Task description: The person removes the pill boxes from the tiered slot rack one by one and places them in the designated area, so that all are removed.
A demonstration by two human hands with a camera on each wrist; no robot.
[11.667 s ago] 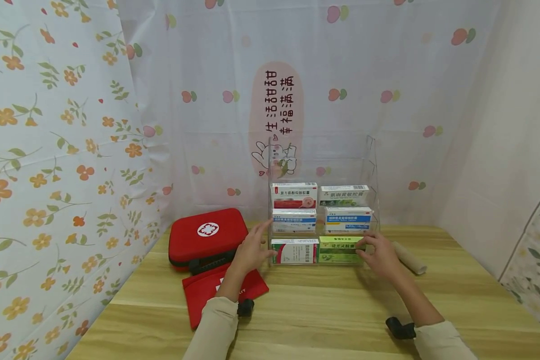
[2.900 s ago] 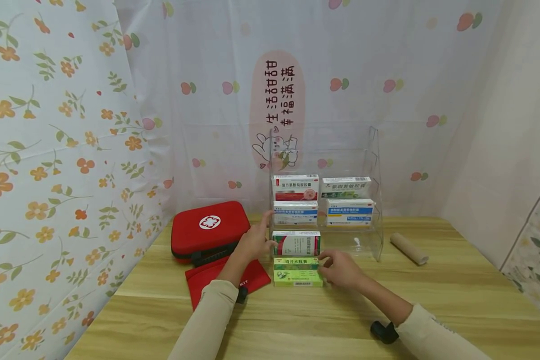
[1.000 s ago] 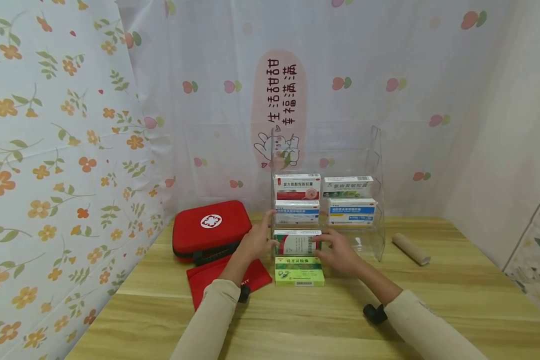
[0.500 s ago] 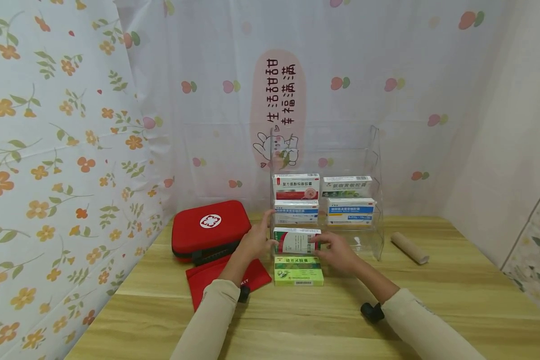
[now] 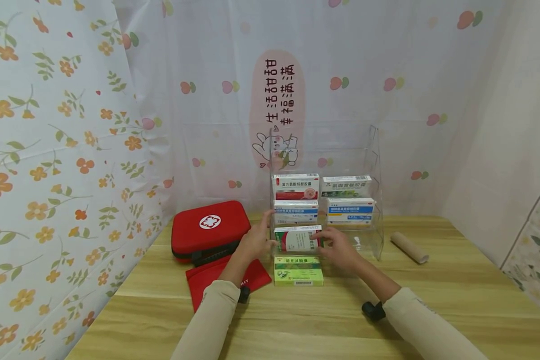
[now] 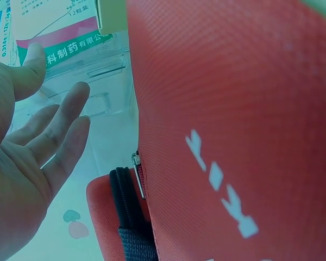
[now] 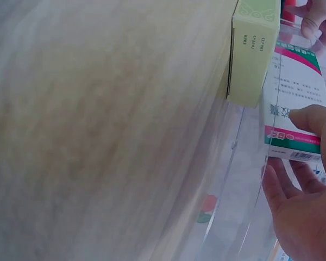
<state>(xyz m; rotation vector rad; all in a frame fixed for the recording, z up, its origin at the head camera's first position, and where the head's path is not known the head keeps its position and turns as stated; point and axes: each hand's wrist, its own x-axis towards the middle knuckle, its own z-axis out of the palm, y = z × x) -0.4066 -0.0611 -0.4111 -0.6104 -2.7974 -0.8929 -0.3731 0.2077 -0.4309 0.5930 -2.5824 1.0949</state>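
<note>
At the end of the bottom tier of a clear acrylic rack (image 5: 372, 165), my right hand (image 5: 340, 251) pinches a white, red and green medicine box (image 5: 298, 240) by its right end. In the right wrist view the thumb (image 7: 309, 118) presses on its face and the other fingers are behind it. My left hand (image 5: 253, 243) is at the rack's left side, its thumb near the box's left end. The left wrist view shows its fingers (image 6: 70, 111) spread apart. A yellow-green medicine box (image 5: 299, 271) lies on the table just in front of the rack.
Above are blue-white medicine boxes (image 5: 350, 211), a red-white one (image 5: 295, 187) and a green-white one (image 5: 345, 187). A red first-aid case (image 5: 207, 225) and red pouch (image 5: 227, 281) lie left. A cardboard tube (image 5: 409, 248) lies right on the wooden table (image 5: 324, 325).
The yellow-green box left the bottom tier and now lies on the table. My right hand shifted from it to the white, red and green box, which has risen slightly. The left hand stays.
</note>
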